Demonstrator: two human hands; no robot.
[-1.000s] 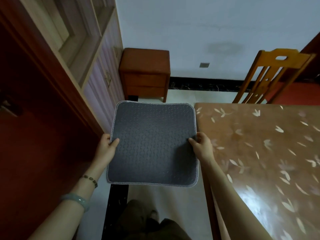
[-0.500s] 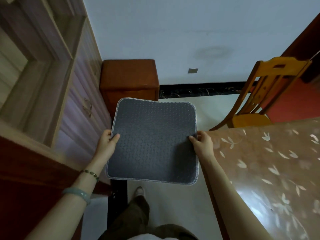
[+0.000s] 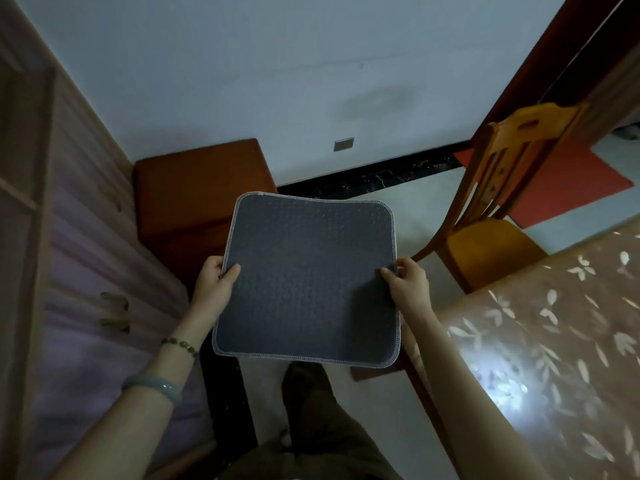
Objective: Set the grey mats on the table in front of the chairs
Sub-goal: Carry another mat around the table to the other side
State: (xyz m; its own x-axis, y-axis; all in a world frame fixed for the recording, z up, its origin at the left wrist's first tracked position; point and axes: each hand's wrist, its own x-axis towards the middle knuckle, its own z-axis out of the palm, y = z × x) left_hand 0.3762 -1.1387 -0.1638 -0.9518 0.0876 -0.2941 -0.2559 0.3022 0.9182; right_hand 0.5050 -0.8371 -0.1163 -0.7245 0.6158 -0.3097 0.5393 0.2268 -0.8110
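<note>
A: How does the grey mat (image 3: 308, 282) look?
B: Square, pale-stitched, held flat above the floor; left hand (image 3: 213, 285) and right hand (image 3: 407, 285) pinch opposite edges.
A: Surroundings?
B: Table (image 3: 554, 341) edge right, chair (image 3: 498, 216) beyond, cabinet (image 3: 86, 271) left.

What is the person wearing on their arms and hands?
Both forearms are bare, with no sleeves or gloves in view. The left wrist has two bracelets: a smooth pale green bangle and a thin string of small dark beads nearer the left hand. The right hand wears nothing.

Table (image 3: 554, 358) cut off right; mat (image 3: 308, 282) hides fingers
</note>
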